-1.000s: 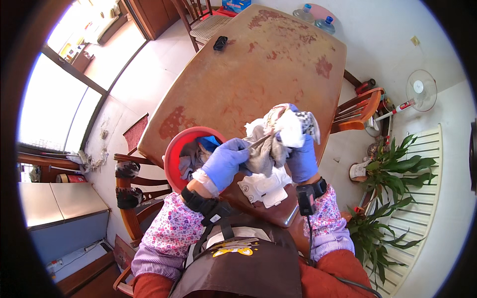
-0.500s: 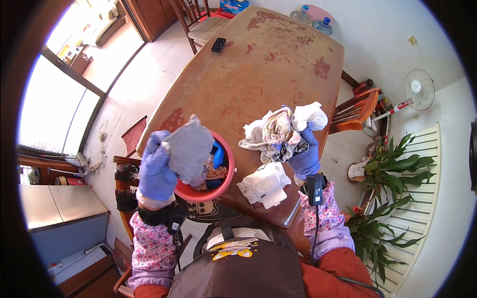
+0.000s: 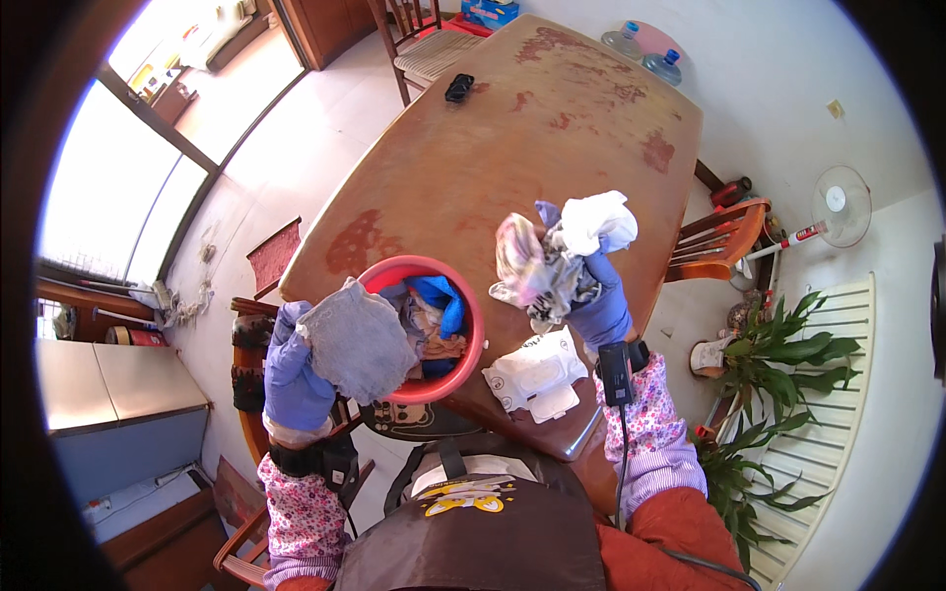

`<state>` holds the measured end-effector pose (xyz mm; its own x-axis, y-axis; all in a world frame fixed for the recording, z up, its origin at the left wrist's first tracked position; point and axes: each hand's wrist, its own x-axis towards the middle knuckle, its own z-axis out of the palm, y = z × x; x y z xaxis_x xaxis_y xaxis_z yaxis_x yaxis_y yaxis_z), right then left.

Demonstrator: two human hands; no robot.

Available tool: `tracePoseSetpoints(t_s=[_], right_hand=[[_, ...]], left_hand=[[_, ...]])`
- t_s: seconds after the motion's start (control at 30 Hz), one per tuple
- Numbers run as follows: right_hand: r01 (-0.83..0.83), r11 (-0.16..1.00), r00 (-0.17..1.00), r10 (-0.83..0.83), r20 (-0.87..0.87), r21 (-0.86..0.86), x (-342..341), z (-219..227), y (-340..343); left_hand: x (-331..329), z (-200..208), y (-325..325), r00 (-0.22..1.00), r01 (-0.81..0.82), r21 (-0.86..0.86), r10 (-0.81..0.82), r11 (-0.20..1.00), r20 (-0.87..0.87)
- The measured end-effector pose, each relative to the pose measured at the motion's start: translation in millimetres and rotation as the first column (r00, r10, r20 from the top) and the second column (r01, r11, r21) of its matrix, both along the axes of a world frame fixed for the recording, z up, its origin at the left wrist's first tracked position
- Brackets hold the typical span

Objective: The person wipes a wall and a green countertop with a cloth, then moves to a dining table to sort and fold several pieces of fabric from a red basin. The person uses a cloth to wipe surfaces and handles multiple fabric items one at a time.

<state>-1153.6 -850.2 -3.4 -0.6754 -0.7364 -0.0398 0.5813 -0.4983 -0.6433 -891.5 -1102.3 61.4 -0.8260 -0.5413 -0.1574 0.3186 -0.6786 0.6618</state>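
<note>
My left hand (image 3: 299, 369), in a blue-violet glove, is closed on the edge of a grey cloth (image 3: 359, 340) that hangs flat over the near left rim of a red bucket (image 3: 475, 325). Inside the bucket lie crumpled fabrics, among them a bright blue cloth (image 3: 445, 304) and a peach cloth (image 3: 440, 340). My right hand (image 3: 602, 307), gloved alike, grips a bunch of crumpled cloths (image 3: 557, 266) above the table, white, grey and patterned; its fingertips are partly hidden by them. Below that bunch a white wipes pack (image 3: 537, 374) lies on the table.
The worn brown table (image 3: 512, 128) stretches away from me, with a small black object (image 3: 459, 88) near its far left edge. Wooden chairs (image 3: 724, 241) stand around it. Two water jugs (image 3: 662, 65) are at the far end. A potted plant (image 3: 788, 345) and a fan (image 3: 838, 200) stand to the right.
The grey cloth in my left hand has come down and now hangs more spread out. In my right hand the bunch has shifted shape and hangs lower on its left side.
</note>
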Motion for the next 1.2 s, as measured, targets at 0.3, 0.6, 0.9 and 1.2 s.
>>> tracePoseSetpoints(t_s=[0.3, 0.6, 0.9, 1.2], right_hand=[[0.13, 0.856, 0.989, -0.147, -0.006, 0.501, -54.9, -27.2, -39.3], [-0.107, 0.937, 0.987, 0.061, 0.145, 0.332, -60.1, -24.5, -47.1], [-0.216, 0.858, 0.976, 0.193, 0.098, 0.466, -40.4, -4.2, -36.4], [0.03, 0.703, 0.722, 0.477, -0.501, 0.711, 9.0, 43.2, -52.8]], left_hand=[[12.7, 2.1, -7.9, 0.984, -0.005, -0.253, 0.05, 0.967, 0.172], [-0.4, 21.4, 4.8, 0.992, -0.013, -0.37, 0.06, 0.929, 0.115], [-46.4, -12.2, 22.3, 0.842, 0.225, -0.517, 0.103, 0.826, 0.53], [-137.6, -2.8, 64.6, 0.945, 0.225, -0.789, 0.071, 0.572, 0.321]])
